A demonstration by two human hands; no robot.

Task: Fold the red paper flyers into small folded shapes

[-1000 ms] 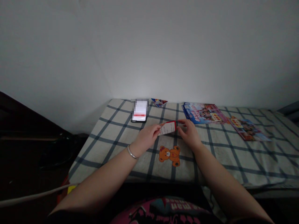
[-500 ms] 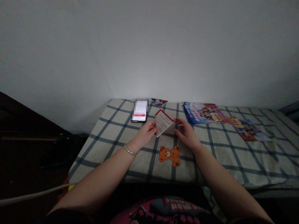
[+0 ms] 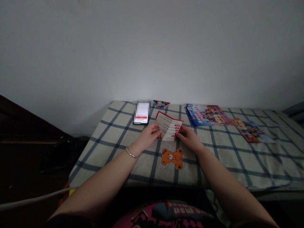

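A creased paper leaflet (image 3: 169, 126), white with red edging and printed lines, is held up over the table between both hands. My left hand (image 3: 152, 133) pinches its left side, thumb in front. On the right side, my right hand (image 3: 188, 138) grips it between thumb and fingers. The leaflet bends along a crease near its middle. Just beyond it lies a small folded paper triangle (image 3: 161, 104) with a colourful print. Left of the triangle is a phone (image 3: 141, 113) with a lit screen, partly blurred out.
A checked tablecloth (image 3: 114, 152) covers the table, with a printed orange bear (image 3: 173, 159) nearest me. Colourful flyers (image 3: 206, 114) are piled at the right, and another flyer (image 3: 254, 130) lies beside them. A pale wall (image 3: 152, 50) stands behind. A dark bag (image 3: 57, 155) is at the left.
The leaflet has opened out from a narrower folded shape, showing its printed right half. My right hand has moved slightly and now grips its right side.
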